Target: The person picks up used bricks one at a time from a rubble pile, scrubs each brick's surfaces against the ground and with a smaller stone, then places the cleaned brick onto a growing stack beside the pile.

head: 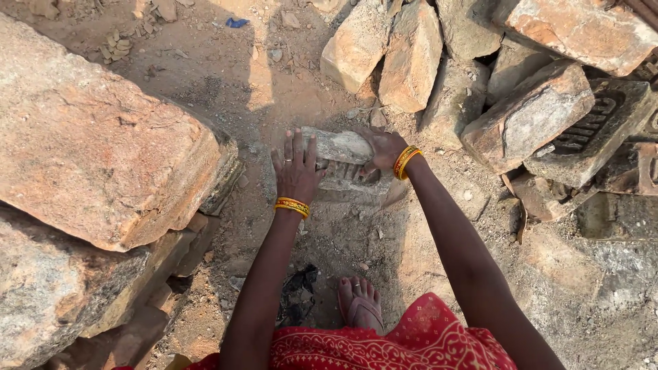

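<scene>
A grey, dusty brick (343, 147) lies on the dirt ground in front of me, its top face ridged. My left hand (296, 168) grips its left end, fingers spread over the top, with a ring and yellow-red bangles on the wrist. Its right end is held by my right hand (382, 149), fingers curled down over the brick's side, bangles at the wrist too. Both arms reach straight down from a red patterned garment at the bottom of the view.
Large reddish stone slabs (96, 151) rise at the left. A heap of broken bricks and stone blocks (528, 116) fills the upper right. My sandalled foot (360, 301) stands on the dirt just behind the brick. Small rubble litters the ground.
</scene>
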